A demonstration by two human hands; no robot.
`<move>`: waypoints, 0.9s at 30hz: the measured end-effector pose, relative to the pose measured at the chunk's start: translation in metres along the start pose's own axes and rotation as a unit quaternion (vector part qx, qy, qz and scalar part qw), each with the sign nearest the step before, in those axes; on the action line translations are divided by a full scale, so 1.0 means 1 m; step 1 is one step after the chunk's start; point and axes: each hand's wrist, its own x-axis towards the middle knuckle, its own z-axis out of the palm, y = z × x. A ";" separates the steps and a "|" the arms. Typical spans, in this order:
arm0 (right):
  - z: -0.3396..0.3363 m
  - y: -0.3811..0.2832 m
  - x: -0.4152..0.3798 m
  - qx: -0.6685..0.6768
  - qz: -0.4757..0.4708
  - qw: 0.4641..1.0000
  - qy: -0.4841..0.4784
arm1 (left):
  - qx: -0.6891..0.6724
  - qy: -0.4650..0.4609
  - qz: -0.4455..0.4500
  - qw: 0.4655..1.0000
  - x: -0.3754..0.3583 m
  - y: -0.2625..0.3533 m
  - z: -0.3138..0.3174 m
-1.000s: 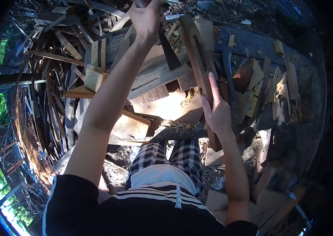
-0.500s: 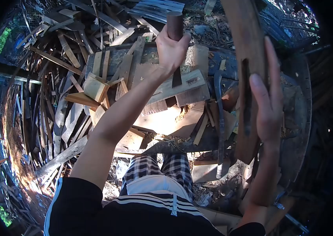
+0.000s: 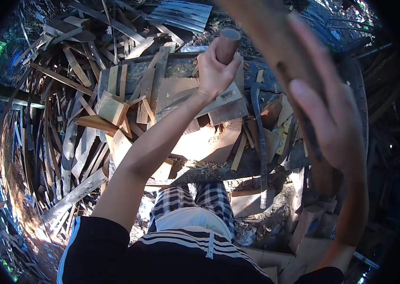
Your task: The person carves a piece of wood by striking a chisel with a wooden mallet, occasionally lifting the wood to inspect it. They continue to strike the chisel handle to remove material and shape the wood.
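Note:
My left hand (image 3: 218, 73) is wrapped round the round wooden handle of a chisel (image 3: 228, 45), which stands tilted. Its blade is hidden behind the hand. Below the hand lies a pale grey board (image 3: 228, 97) across a wooden block (image 3: 228, 113) on the workbench. Close to the camera, at the right, my right hand (image 3: 327, 113) grips a long, thick piece of wood (image 3: 275, 45) with a dark slot in it. Thumb and fingers lie along this wood, blurred by motion, and its upper end leaves the picture.
A long dark tool with a curved end (image 3: 256, 106) lies across the dark workbench (image 3: 195, 176). Cut wood blocks (image 3: 112, 108) sit at the bench's left. Heaped scrap wood (image 3: 70, 137) fills the left side, and a corrugated sheet (image 3: 181, 14) lies beyond the bench.
The thick piece of wood has swung, its upper end moving left and its lower end right. My right hand has shifted with it. The chisel's handle top has moved right and down with my left hand.

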 end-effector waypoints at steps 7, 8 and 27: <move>-0.005 0.003 0.005 0.069 0.042 0.996 -0.049 | -0.040 0.029 0.014 0.999 -0.004 -0.005 0.004; -0.002 0.004 0.004 0.072 0.042 0.995 -0.050 | -0.033 0.019 -0.022 0.999 -0.002 -0.002 0.001; 0.081 0.097 -0.041 0.158 0.134 0.978 0.000 | -0.167 0.151 -0.071 0.972 0.013 -0.014 -0.030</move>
